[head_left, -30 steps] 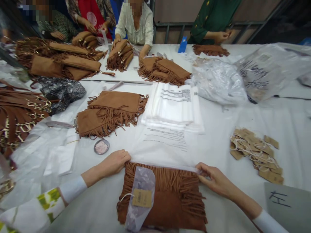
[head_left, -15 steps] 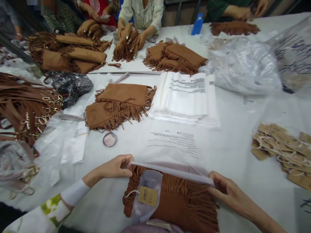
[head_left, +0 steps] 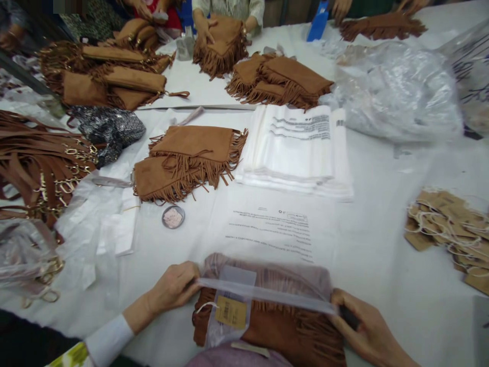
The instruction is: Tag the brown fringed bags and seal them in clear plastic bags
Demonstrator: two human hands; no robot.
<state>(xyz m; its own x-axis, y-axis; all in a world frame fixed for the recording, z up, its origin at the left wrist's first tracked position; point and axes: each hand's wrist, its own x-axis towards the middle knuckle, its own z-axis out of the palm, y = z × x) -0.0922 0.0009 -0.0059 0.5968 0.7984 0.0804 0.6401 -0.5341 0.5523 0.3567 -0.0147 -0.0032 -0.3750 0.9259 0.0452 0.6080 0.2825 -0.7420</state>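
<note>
In front of me lies a brown fringed suede bag (head_left: 275,329), its far part inside a clear printed plastic bag (head_left: 214,237). My left hand (head_left: 171,288) is closed on the left end of the plastic bag's mouth. At the opposite end, my right hand (head_left: 364,326) pinches the mouth's edge; a small dark patch shows by its fingers, which I cannot make out. The mouth is stretched straight across the fringe. On the suede rest a tan barcode tag (head_left: 231,312) on a white string and a small translucent pouch (head_left: 229,334).
Beyond are a stack of white plastic bags (head_left: 296,153) and two brown fringed bags (head_left: 191,148). A small round dish (head_left: 173,217) sits left. Brown straps (head_left: 30,158) lie far left, tan tags (head_left: 443,224) right. Across the table, a co-worker's hand (head_left: 205,28) touches another fringed bag.
Both my hands have moved toward me, drawing the plastic bag's mouth further over the fringed bag. Across the table, the co-worker's fringed bag has shifted and now lies flatter.
</note>
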